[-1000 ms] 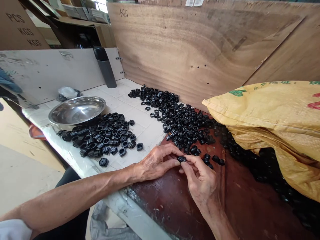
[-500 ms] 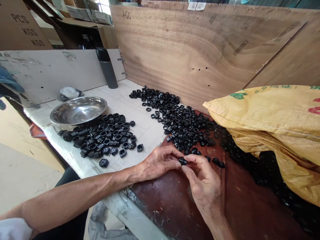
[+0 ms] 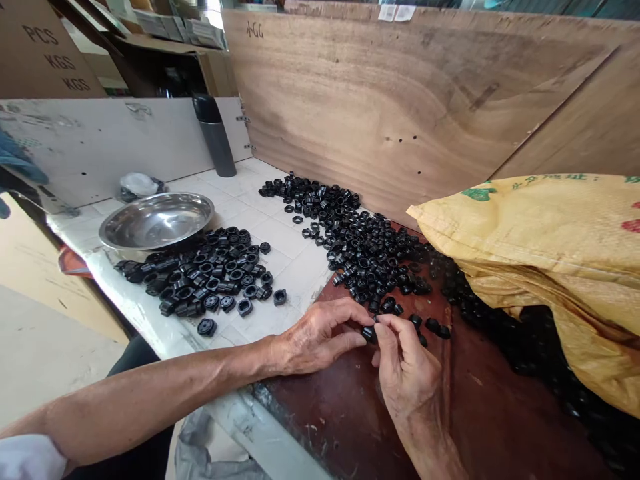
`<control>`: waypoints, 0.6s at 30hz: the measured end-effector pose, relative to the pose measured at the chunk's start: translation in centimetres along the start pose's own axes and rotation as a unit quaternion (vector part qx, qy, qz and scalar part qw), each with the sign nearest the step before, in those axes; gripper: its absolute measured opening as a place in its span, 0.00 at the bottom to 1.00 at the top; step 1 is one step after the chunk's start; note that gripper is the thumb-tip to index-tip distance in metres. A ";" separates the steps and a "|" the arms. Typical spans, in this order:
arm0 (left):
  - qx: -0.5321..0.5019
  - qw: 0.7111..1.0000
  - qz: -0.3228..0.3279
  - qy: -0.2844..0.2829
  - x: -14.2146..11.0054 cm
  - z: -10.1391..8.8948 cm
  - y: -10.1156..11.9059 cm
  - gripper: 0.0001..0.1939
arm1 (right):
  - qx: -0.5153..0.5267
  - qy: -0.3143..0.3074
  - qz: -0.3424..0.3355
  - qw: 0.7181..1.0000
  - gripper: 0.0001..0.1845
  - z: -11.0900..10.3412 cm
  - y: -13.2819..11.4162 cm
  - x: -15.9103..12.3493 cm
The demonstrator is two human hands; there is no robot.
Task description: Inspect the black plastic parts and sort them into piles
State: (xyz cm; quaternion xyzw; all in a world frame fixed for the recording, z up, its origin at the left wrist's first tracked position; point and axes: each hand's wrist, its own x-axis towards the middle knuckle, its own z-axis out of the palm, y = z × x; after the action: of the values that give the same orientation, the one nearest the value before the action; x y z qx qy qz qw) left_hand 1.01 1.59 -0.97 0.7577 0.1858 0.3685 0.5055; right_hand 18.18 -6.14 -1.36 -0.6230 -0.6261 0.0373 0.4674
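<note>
Over the dark red board, my left hand [image 3: 320, 337] pinches a small black plastic fitting [image 3: 369, 334] between thumb and fingers. My right hand [image 3: 410, 373] meets it from the right, thumb and index finger pinched at the upper end of the same fitting. The fingers cover much of this piece. Just beyond the fingertips lie a few loose black pieces [image 3: 389, 305]. Behind them spreads a large pile of black plastic nuts [image 3: 363, 250], many ring-shaped. To the left of my hands is another pile of black plastic fittings [image 3: 200, 273], several with round ribbed faces.
A steel bowl [image 3: 106, 235] stands behind the left pile. A dark flask [image 3: 218, 143] is in the back corner. Yellow woven sack [image 3: 540, 227] lies on the right, with more black pieces beneath it. A wooden panel [image 3: 400, 93] closes off the back.
The fitting and both hands have shifted slightly right and nearer. My right thumb and index finger have moved to the fitting's upper end, and the fitting looks turned.
</note>
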 end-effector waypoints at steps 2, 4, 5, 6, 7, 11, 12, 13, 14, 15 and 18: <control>-0.043 0.998 -0.034 0.017 0.0 0.1 -0.1 0.11 | 0.025 -0.038 -0.005 0.999 0.13 -0.3 -0.2 0.1; -0.084 0.993 -0.077 0.036 0.1 0.1 -0.1 0.12 | 0.052 -0.061 -0.014 0.997 0.13 -0.5 -0.3 0.2; -0.091 0.991 -0.086 0.037 0.0 0.0 -0.1 0.12 | 0.055 -0.062 -0.016 0.996 0.12 -0.4 -0.2 0.2; -0.085 0.992 -0.083 0.033 0.0 -0.1 0.0 0.12 | 0.050 -0.061 -0.015 0.997 0.12 -0.4 0.0 0.2; -0.069 0.995 -0.071 0.025 0.0 -0.1 0.0 0.12 | 0.039 -0.063 -0.013 0.997 0.13 -0.3 0.1 0.2; -0.043 0.998 -0.053 0.006 0.0 -0.2 0.2 0.12 | -0.039 -0.078 -0.006 0.996 0.25 -0.4 0.0 0.4; -0.067 0.995 -0.070 0.008 0.0 -0.1 0.3 0.12 | -0.049 -0.077 -0.003 0.996 0.25 -0.6 -0.2 0.5; -0.099 0.991 -0.089 0.012 0.1 0.0 0.3 0.13 | -0.050 -0.073 0.001 0.996 0.23 -0.7 -0.5 0.5; -0.134 0.985 -0.106 0.018 0.1 0.1 0.3 0.13 | -0.040 -0.072 0.000 0.997 0.20 -0.8 -0.8 0.6; -0.167 0.978 -0.120 0.026 0.2 0.1 0.3 0.14 | -0.023 -0.069 -0.007 0.997 0.17 -0.8 -1.0 0.6; -0.217 0.965 -0.140 0.040 0.3 0.2 0.4 0.15 | 0.037 -0.046 -0.046 0.997 0.14 -0.4 -1.1 0.4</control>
State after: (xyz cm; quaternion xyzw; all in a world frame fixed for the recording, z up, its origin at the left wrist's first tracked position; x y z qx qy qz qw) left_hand 1.34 1.46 -0.53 0.5812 0.2257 0.3552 0.6965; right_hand 17.73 -6.26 -0.17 -0.5735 -0.6727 0.0677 0.4626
